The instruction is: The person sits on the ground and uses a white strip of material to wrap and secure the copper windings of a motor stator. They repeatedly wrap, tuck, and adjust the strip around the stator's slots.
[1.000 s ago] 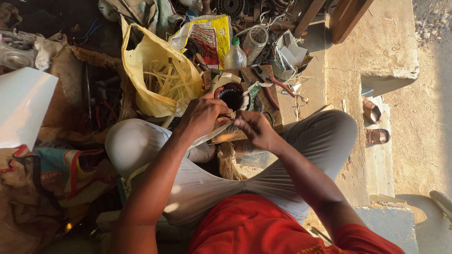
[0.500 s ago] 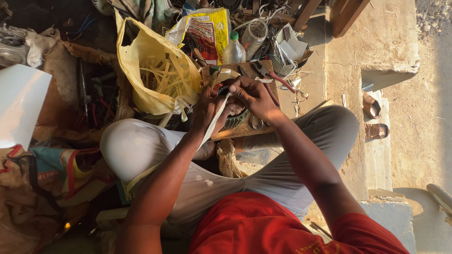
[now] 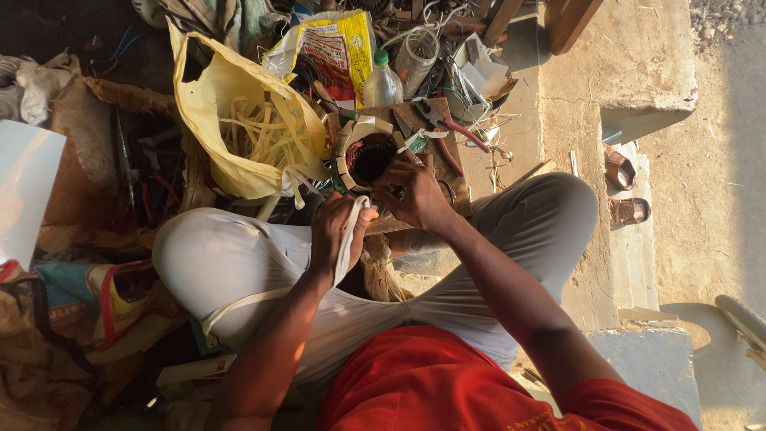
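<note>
I sit cross-legged with a round motor stator (image 3: 365,153), wound with copper wire and wrapped in white tape, on a wooden board (image 3: 447,172) before my knees. My right hand (image 3: 415,191) rests on the stator's near rim and grips it. My left hand (image 3: 339,231) is closed around a length of white tape (image 3: 348,239), which runs from the stator through my fist and trails down over my left thigh.
A yellow plastic bag (image 3: 231,120) of pale strips lies left of the stator. Pliers with red handles (image 3: 451,124), a plastic bottle (image 3: 383,80), a printed sack (image 3: 335,48) and tangled wires crowd the far side. Sandals (image 3: 622,187) lie on the concrete step at right.
My left hand has drawn back from the stator toward my lap, pulling the white tape out with it. My right hand stays on the stator.
</note>
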